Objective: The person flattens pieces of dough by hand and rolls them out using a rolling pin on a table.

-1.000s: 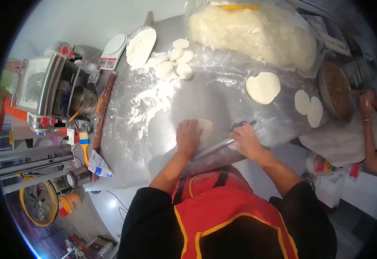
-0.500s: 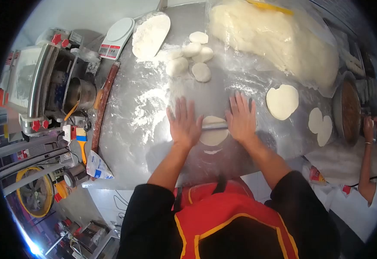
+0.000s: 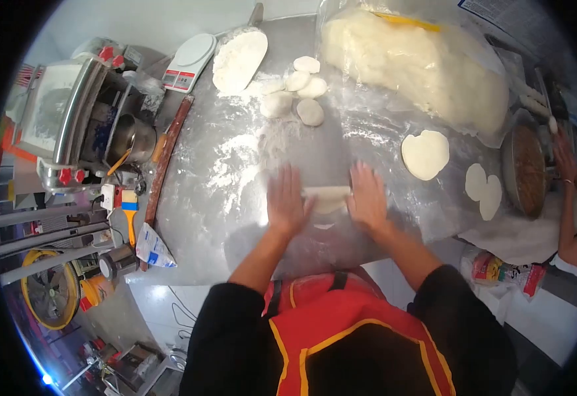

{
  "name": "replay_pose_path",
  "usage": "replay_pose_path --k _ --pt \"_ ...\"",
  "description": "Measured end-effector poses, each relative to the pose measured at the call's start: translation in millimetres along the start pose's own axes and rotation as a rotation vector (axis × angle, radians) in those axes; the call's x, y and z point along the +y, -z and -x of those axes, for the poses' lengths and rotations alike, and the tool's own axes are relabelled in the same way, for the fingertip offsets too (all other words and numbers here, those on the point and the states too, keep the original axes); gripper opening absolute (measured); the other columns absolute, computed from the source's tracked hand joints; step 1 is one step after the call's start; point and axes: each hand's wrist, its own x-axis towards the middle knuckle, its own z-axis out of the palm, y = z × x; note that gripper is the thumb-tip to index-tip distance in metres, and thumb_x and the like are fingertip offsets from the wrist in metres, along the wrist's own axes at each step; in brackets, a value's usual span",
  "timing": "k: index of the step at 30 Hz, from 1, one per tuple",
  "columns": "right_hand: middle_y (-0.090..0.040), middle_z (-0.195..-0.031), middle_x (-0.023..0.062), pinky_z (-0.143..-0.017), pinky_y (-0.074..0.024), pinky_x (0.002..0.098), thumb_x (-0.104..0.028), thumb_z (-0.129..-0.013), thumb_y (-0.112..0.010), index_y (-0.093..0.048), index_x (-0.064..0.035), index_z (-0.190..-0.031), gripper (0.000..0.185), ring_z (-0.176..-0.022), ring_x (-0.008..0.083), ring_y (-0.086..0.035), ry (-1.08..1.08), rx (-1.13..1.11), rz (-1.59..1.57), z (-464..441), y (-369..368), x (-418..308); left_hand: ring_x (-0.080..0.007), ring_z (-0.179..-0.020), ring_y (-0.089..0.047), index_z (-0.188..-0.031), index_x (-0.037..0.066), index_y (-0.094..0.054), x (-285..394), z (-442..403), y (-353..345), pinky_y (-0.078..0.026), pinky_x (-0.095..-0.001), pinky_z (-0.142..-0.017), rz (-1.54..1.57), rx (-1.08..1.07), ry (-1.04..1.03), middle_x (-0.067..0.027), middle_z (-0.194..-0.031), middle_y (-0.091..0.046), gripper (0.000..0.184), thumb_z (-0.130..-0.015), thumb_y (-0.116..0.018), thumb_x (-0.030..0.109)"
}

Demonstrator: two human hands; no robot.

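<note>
My left hand (image 3: 287, 203) lies flat with fingers stretched out, its palm over the left end of a short rolling pin (image 3: 326, 191). Over the right end rests my right hand (image 3: 369, 201), also flat and open. Between them the pin crosses a thin dough round (image 3: 331, 206) on the floured metal table; motion blurs the pin and part of the dough. Beyond my hands sit several small dough pieces (image 3: 310, 112). To the right lie a rolled dough sheet (image 3: 426, 155) and two smaller overlapping rounds (image 3: 484, 191).
A scoop of flour (image 3: 240, 61) and a kitchen scale (image 3: 190, 61) stand at the back left. Plastic covers a large dough mass (image 3: 420, 69). A long brown rod (image 3: 168, 155) borders the left edge. At right, another person's hand (image 3: 564, 155) is beside a bowl of filling (image 3: 526, 171).
My hands and the pin have shifted slightly toward me over the dough. The view has tilted a little. The other person's hand has moved away from me, beside the bowl.
</note>
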Motion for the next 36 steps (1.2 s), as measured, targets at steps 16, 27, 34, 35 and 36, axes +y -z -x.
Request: replay_pose_path --k 16,27,34,35,36 --pt "-0.035 -0.154 0.0123 -0.116 -0.0174 0.0541 -0.038 -0.100 -0.043 -0.039 -0.0051 -0.145 0.056 -0.145 0.0250 -0.027 -0.040 0.000 0.043 -18 -2 0 -0.0308 -0.105 -0.062 -0.109 0.008 -0.069 15 -15 10 -0.052 -0.0388 -0.088 0.521 0.008 -0.339 -0.0111 -0.112 -0.067 0.028 -0.082 -0.071 0.012" --pt "-0.032 -0.156 0.0099 -0.116 -0.0163 0.0557 -0.040 -0.100 -0.041 -0.039 -0.0095 -0.147 0.056 -0.146 0.0239 -0.025 -0.076 0.007 0.093 -39 -5 1 -0.0347 -0.114 -0.055 -0.120 0.007 -0.061 21 24 -10 -0.045 -0.0459 -0.096 0.372 0.125 -0.554 -0.0136 -0.124 -0.060 0.039 -0.081 -0.065 0.014" --pt "-0.048 -0.142 0.0155 -0.111 -0.0259 0.0526 -0.034 -0.098 -0.047 -0.044 -0.0062 -0.140 0.051 -0.136 0.0299 -0.039 -0.172 0.293 -0.046 -82 -15 8 -0.0330 -0.120 -0.051 -0.124 0.006 -0.057 37 42 -21 -0.041 -0.0459 -0.102 0.339 0.133 -0.394 -0.0131 -0.128 -0.057 0.042 -0.084 -0.062 0.015" --pt "-0.051 -0.137 0.0161 -0.110 -0.0278 0.0514 -0.033 -0.097 -0.050 -0.046 -0.0056 -0.139 0.050 -0.132 0.0309 -0.042 -0.184 0.285 -0.178 -82 -12 7 -0.0326 -0.121 -0.050 -0.125 0.007 -0.057 36 42 -22 -0.040 -0.0459 -0.102 0.349 0.114 -0.387 -0.0127 -0.129 -0.056 0.042 -0.085 -0.062 0.015" --pt "-0.054 -0.133 0.0166 -0.109 -0.0297 0.0502 -0.031 -0.096 -0.052 -0.047 -0.0050 -0.137 0.049 -0.129 0.0320 -0.045 -0.197 0.276 -0.311 -81 -10 4 -0.0323 -0.122 -0.050 -0.126 0.008 -0.057 34 41 -22 -0.040 -0.0459 -0.103 0.358 0.094 -0.379 -0.0122 -0.130 -0.055 0.041 -0.086 -0.062 0.015"
